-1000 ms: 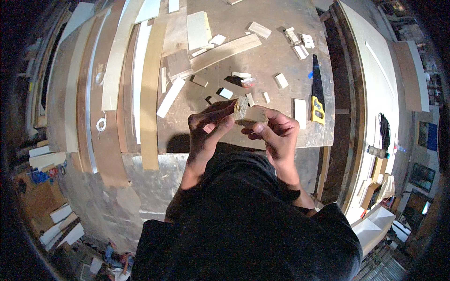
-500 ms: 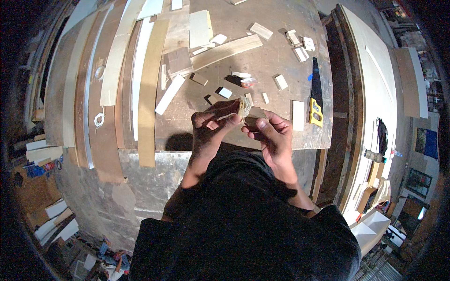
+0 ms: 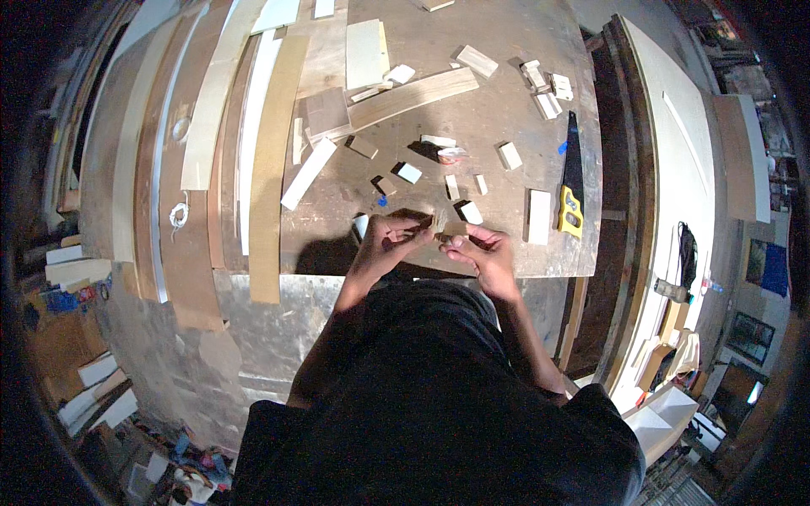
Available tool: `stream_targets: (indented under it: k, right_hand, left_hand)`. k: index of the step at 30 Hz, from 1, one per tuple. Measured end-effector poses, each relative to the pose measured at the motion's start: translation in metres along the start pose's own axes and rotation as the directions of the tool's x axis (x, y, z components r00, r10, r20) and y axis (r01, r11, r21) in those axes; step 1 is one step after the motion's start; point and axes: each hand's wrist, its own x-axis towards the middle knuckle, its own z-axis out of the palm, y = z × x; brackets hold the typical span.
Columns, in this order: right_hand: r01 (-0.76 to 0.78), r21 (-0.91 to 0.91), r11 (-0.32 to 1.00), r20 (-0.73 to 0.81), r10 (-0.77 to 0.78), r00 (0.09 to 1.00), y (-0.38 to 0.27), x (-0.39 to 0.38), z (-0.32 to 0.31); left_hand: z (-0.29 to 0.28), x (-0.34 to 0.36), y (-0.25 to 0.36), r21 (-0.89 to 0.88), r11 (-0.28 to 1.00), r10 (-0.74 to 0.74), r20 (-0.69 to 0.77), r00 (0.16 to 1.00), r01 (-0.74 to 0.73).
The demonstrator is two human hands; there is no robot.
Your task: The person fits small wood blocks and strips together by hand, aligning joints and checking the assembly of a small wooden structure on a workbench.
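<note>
My left hand is closed on a small wood block with a rough, pale edge, thumb on the near side. Against it, my right hand pinches another pale wood piece. The two pieces meet or overlap between my fingertips, just above the near edge of the bench; fingers hide much of both. Right beyond them lies a pale wood block. A white-ended piece sits beside my left hand, partly covered by it.
Loose offcuts are scattered over the brown workbench. A yellow-handled handsaw lies near its right edge, next to a flat pale board. Long wood strips line the left side. Another bench stands to the right.
Both hands have come lower and nearer my body, still holding their wood pieces. The block beyond my fingers and the white-ended piece by my left hand now show.
</note>
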Motion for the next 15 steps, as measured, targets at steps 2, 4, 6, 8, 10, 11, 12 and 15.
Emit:
stream_targets:
  k: [2,4,6,8,10,11,12,15]
  right_hand:
    - [-0.053,-0.005,0.999,0.028,0.054,0.998,0.026,0.013,-0.015]
    - [-0.074,-0.227,0.971,0.113,0.102,0.988,0.059,0.027,-0.034]
    - [-0.08,-0.258,0.963,0.166,0.126,0.978,0.077,0.03,-0.048]
    - [-0.09,-0.118,0.989,0.181,0.11,0.977,0.094,0.034,-0.051]
    - [-0.017,-0.233,0.972,0.163,0.056,0.985,0.104,0.046,-0.055]
    - [0.033,-0.367,0.93,0.192,0.041,0.981,0.103,0.053,-0.054]
    - [0.076,-0.49,0.868,0.209,0.032,0.977,0.107,0.056,-0.058]
    - [-0.039,-0.287,0.957,0.293,0.126,0.948,0.109,0.073,-0.063]
  left_hand:
    - [-0.014,0.0,-0.048,0.07,0.988,-0.143,0.093,0.985,0.137]
    - [-0.028,-0.001,-0.09,0.221,0.957,-0.211,0.079,0.974,0.189]
    - [-0.027,0.001,-0.102,0.314,0.937,-0.199,0.115,0.973,0.155]
    - [-0.032,0.0,-0.122,0.335,0.921,-0.241,0.086,0.967,0.2]
    - [-0.033,0.002,-0.137,0.288,0.917,-0.297,0.033,0.954,0.275]
    - [-0.04,0.005,-0.147,0.296,0.88,-0.404,0.057,0.913,0.371]
    - [-0.039,0.008,-0.153,0.298,0.878,-0.41,0.066,0.91,0.375]
    - [-0.048,0.014,-0.171,-0.228,0.767,-0.582,0.148,0.8,0.6]
